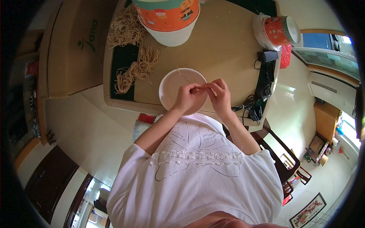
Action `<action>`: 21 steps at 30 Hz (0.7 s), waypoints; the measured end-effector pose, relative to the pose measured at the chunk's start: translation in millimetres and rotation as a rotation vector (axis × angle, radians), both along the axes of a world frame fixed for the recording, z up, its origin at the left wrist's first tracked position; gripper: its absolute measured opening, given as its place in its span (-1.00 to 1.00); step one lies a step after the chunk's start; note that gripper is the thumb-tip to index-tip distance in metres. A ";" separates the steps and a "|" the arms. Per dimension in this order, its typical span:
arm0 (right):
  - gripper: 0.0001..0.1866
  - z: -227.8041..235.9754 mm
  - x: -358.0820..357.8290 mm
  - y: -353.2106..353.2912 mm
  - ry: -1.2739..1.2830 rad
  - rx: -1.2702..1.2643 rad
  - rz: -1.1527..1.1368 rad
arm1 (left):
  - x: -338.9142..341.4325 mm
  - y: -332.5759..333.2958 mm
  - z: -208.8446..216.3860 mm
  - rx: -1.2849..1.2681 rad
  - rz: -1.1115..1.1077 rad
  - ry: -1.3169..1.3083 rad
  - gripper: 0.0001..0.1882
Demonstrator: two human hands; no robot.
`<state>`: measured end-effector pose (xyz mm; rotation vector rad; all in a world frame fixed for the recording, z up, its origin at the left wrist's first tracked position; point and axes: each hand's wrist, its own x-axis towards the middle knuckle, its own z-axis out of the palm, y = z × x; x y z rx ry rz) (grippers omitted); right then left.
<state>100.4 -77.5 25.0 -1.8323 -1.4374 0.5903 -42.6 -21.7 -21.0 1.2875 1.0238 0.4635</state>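
In front of me at the table's near edge sits a white paper bucket (170,85), its open mouth facing up. Over it, my left hand (186,97) and my right hand (219,95) meet with fingertips pinched together. A thin beige string (184,76) runs from the bucket's far rim to the fingers of my left hand. Whatever lies between the right fingertips is too small to see well; it seems to be the same string. Two bundles of beige string, a large one (127,28) and a smaller one (141,68), lie at the table's left.
Large orange and white paper buckets (169,17) stand stacked at the far side. At the far right are orange paper buckets (279,30) partly in clear plastic. Black adapters and cables (262,95) line the right edge. A big cardboard box (76,49) stands left of the table (216,49).
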 end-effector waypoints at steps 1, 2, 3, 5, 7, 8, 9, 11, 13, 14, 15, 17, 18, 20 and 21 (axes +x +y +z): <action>-0.87 -1.2 -0.8 -0.3 0.044 -0.015 -0.023 | -0.7 1.5 -6.2 -0.130 0.003 -0.041 -0.90; -0.87 -2.8 -1.1 -0.6 0.044 -0.016 -0.022 | -1.0 0.7 -11.6 -0.130 0.004 -0.041 -0.90; -0.87 -4.8 -1.0 -1.1 0.050 -0.017 -0.025 | -0.5 0.9 -12.8 -0.142 -0.002 -0.037 -0.89; -0.87 -5.2 -2.8 -0.8 0.056 -0.019 -0.028 | 0.2 -0.2 -16.1 -0.155 -0.009 -0.034 -0.88; -0.88 -3.9 -7.3 1.5 0.105 -0.088 -0.149 | 1.8 -0.8 -16.8 -0.209 0.061 -0.166 -0.88; -0.88 -5.7 -6.1 0.4 0.104 -0.088 -0.149 | 1.2 -1.0 -16.9 -0.209 0.061 -0.166 -0.88; -0.88 -8.4 -3.8 -1.5 0.018 -0.037 -0.081 | 1.0 1.0 -10.8 -0.305 0.060 -0.157 -0.87; -0.88 -9.3 -0.6 -3.7 -0.068 0.014 -0.016 | 1.7 2.7 -3.8 -0.402 0.057 -0.148 -0.85; -0.87 -2.9 -1.1 -4.3 -0.127 -0.008 0.015 | 0.8 2.2 -1.0 -0.430 0.063 -0.146 -0.84; -0.87 -0.9 -1.1 -5.4 -0.126 -0.008 0.016 | 0.5 0.4 -3.8 -0.430 0.064 -0.146 -0.84; -0.87 1.3 -0.5 -6.7 -0.133 -0.016 0.032 | 1.4 -1.4 -5.8 -0.405 0.072 -0.160 -0.84; -0.86 2.7 0.1 -8.9 -0.139 -0.024 0.048 | 1.0 -4.0 -8.5 -0.379 0.079 -0.173 -0.85; -0.86 2.8 0.6 -10.2 -0.136 -0.041 0.048 | 1.5 -3.1 -3.7 -0.372 0.074 -0.128 -0.87; -0.86 3.4 1.5 -10.9 -0.134 -0.058 0.046 | 2.9 -4.5 -3.2 -0.365 0.067 -0.082 -0.88; -0.87 4.1 1.4 -10.4 -0.134 -0.059 0.048 | 4.3 -5.9 -3.6 -0.216 0.069 -0.052 -0.89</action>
